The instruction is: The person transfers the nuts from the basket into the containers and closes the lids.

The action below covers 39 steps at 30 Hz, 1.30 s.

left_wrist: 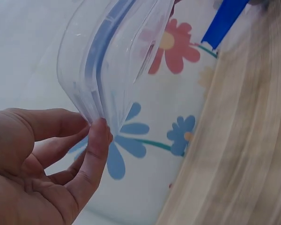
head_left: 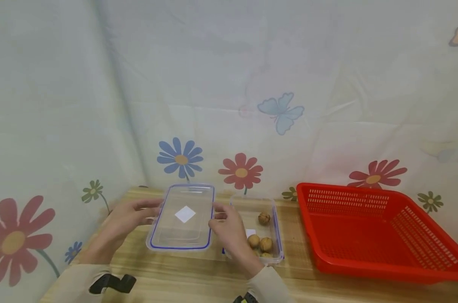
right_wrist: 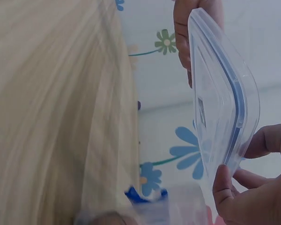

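Note:
A clear plastic lid [head_left: 198, 198] with a blue seal and a white paper square is held up above the table between both hands. My left hand [head_left: 132, 216] pinches its left edge; in the left wrist view the thumb and fingers [left_wrist: 99, 140] close on the rim. My right hand [head_left: 229, 229] pinches the opposite edge, as the right wrist view shows at the lid [right_wrist: 215, 89]. Right of the lid stands a clear plastic container [head_left: 276, 227] holding several walnuts [head_left: 266, 244]. One walnut [head_left: 264, 218] lies apart, farther back. The right forearm hides the container's near left part.
A red plastic basket [head_left: 350, 266] with perforated walls stands on the right of the wooden table [head_left: 168, 277]. Behind the table hangs a pale curtain [head_left: 213, 84] printed with flowers and a butterfly. Blue clips [left_wrist: 222, 23] show on the container in the left wrist view.

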Tool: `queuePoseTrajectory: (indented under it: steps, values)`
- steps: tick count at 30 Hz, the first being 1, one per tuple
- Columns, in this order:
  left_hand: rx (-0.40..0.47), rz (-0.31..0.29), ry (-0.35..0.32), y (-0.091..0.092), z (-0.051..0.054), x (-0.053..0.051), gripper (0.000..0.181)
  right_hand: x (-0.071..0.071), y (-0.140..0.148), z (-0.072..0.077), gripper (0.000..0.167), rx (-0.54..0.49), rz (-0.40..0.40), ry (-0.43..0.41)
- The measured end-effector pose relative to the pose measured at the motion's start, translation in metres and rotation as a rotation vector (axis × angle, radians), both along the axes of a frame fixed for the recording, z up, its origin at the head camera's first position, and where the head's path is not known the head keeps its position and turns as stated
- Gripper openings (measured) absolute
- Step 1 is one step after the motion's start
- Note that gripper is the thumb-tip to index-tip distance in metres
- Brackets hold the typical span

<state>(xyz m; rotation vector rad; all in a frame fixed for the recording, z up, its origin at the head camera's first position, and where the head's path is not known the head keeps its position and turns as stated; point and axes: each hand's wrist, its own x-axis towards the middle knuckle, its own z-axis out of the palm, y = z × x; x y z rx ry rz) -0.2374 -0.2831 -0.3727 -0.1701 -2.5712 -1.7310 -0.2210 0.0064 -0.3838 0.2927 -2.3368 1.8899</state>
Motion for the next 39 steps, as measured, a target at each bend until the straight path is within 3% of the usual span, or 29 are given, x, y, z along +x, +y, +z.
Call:
queuePoseTrajectory:
  steps: [10, 16, 26, 35, 39]
  values:
    - [0.127, 0.020, 0.011, 0.043, 0.005, -0.005, 0.041, -0.007, 0.043, 0.008, 0.046, 0.040, 0.014, 0.008]
    - [0.150, 0.033, 0.035, 0.065, 0.007, -0.007, 0.039, -0.008, 0.063, 0.011, 0.044, 0.047, 0.020, -0.004]
    - [0.165, 0.005, 0.035, 0.097, 0.006, -0.015, 0.038, -0.011, 0.097, 0.015, 0.033, 0.024, -0.015, -0.005]
    - [0.216, -0.028, 0.012, 0.127, 0.005, -0.024, 0.035, -0.013, 0.134, 0.024, 0.031, 0.179, -0.031, -0.064]
    - [0.229, -0.035, -0.007, 0.138, 0.006, -0.026, 0.033, -0.014, 0.148, 0.025, 0.033, 0.189, -0.025, -0.103]
